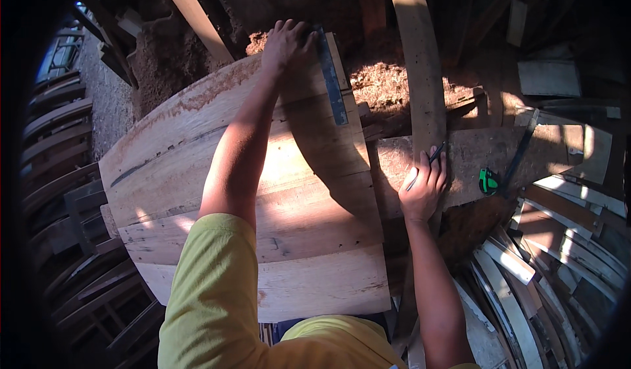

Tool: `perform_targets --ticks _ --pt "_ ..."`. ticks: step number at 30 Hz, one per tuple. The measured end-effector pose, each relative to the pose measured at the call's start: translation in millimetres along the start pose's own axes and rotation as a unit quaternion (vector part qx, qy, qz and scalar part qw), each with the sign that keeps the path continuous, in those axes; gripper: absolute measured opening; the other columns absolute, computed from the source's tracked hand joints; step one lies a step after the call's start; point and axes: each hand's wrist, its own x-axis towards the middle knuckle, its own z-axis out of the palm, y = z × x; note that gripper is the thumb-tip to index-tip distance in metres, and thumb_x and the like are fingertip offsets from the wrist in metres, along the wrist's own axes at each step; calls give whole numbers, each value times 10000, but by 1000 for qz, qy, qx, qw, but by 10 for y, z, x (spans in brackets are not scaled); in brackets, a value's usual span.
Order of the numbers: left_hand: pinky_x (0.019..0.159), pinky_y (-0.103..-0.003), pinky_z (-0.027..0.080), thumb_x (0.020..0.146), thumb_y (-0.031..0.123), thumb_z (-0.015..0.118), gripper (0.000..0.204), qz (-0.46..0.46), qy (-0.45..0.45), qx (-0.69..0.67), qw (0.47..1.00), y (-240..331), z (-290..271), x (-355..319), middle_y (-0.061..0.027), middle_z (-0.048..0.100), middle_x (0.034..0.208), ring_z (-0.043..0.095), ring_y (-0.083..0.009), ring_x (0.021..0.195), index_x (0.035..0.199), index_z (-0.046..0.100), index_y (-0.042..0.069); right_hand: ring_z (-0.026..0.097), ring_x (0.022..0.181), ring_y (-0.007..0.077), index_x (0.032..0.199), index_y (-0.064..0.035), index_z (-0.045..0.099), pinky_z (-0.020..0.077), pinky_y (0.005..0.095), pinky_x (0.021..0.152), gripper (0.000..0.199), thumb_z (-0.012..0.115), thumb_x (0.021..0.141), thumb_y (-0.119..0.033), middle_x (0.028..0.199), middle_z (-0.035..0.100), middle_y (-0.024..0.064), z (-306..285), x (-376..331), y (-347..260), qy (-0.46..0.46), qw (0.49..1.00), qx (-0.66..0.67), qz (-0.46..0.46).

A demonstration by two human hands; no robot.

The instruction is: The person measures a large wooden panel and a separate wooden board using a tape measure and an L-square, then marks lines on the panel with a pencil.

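My left hand reaches to the far edge of a wide stack of wooden planks and presses on the top corner of a metal square that lies along the planks' right side. My right hand rests on a lower board to the right and grips a dark pencil between its fingers. The two hands are well apart.
A green tape measure lies on the lower board just right of my right hand, next to a dark metal ruler. A long plank runs away at the back. Curved wooden slats pile at the right, more timber at the left.
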Motion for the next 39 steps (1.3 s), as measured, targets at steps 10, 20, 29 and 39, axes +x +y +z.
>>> perform_targets --ticks 10,20,29,39 --pt "1048 -476 495 1004 502 636 494 7 -5 17 1000 -35 2 -7 -144 678 1196 598 -362 1197 1283 714 101 443 1497 407 1414 -65 607 362 572 1199 413 538 1042 -231 1567 544 138 16 -11 0 -7 1000 0 -2" --pt "1054 -462 493 977 580 617 546 -5 -31 31 999 -29 19 1 -138 673 1244 595 -331 1234 1313 713 160 446 1495 405 1425 -79 597 364 569 1197 413 543 1043 -228 1570 543 134 23 -14 17 -7 1000 -2 -2" --pt "1018 -468 502 991 596 607 535 11 -14 40 999 -61 68 -1 -131 674 1222 604 -335 1202 1307 715 178 447 1492 411 1425 -79 595 365 570 1197 412 546 1042 -224 1570 542 138 25 -8 16 -7 1000 -6 -5" --pt "1025 -478 502 996 583 608 520 18 -7 38 999 -81 77 -14 -140 669 1234 604 -347 1205 1311 712 183 461 1477 420 1413 -74 601 373 572 1189 401 550 1043 -218 1530 561 155 30 -11 17 -1 1000 3 -8"
